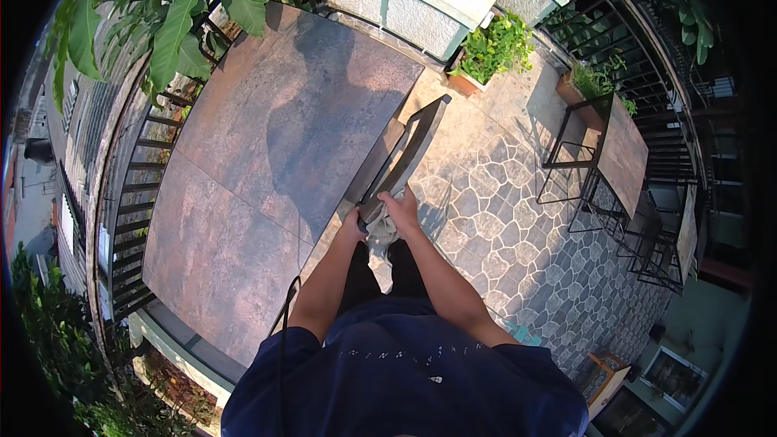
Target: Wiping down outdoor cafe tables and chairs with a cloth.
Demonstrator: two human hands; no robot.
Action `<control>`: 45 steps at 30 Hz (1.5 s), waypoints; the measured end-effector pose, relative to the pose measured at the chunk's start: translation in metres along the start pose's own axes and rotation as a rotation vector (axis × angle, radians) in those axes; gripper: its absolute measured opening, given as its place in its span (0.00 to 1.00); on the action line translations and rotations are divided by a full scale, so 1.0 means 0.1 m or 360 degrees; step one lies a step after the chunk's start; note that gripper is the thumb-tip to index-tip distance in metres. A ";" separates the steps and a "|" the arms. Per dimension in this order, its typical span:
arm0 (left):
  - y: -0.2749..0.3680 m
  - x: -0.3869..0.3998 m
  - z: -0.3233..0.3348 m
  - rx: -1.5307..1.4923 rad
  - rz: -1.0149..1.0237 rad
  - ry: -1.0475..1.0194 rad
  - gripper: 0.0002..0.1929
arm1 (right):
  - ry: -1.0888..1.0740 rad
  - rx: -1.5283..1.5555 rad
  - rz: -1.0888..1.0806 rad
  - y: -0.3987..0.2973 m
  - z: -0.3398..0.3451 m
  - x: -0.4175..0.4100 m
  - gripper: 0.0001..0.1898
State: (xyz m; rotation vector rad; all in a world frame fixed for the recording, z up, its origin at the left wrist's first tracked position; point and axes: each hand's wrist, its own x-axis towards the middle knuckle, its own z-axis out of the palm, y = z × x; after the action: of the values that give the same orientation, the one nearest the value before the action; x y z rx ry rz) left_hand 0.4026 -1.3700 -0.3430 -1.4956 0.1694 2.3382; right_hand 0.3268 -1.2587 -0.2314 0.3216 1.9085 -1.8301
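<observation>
My left hand [353,223] is closed around the near end of a dark wooden piece of furniture [416,145], which looks like a chair with a curved top rail. A crumpled grey cloth [382,226] hangs from my right hand [399,211], whose thumb lies against the same rail. The furniture stands beside the right edge of a large table [255,152] with a mottled brown, stone-like top. A flatter brown wooden part [376,161] shows between the rail and the table edge. The lower parts of the furniture are hidden.
Black metal railing [136,209] runs beyond the table, with leafy branches [176,30] overhanging its far corner. A planter [467,82] stands ahead on the stone-patterned floor [485,206]. Tables with black frames [622,152] stand at the right. A black cord [284,328] hangs at my left side.
</observation>
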 end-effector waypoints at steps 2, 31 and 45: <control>-0.06 -0.13 0.09 -0.0003 0.0068 -0.0079 0.21 | 0.0004 -0.0088 -0.0022 0.04 -0.08 0.02 0.23; -3.31 -0.23 1.82 -0.0886 0.1907 0.1004 0.10 | -0.2525 -0.1354 0.0106 -0.54 -1.71 0.36 0.17; -6.11 -0.86 1.38 -0.2103 0.1737 0.3306 0.16 | -0.3895 -0.2033 0.0110 0.10 -2.53 -0.97 0.08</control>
State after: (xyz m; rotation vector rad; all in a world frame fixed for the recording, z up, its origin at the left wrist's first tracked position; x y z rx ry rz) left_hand 0.5375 -0.7829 -0.1506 1.8706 0.0895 0.2666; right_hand 0.3715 -0.9942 -0.1936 -1.4349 0.4995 0.2071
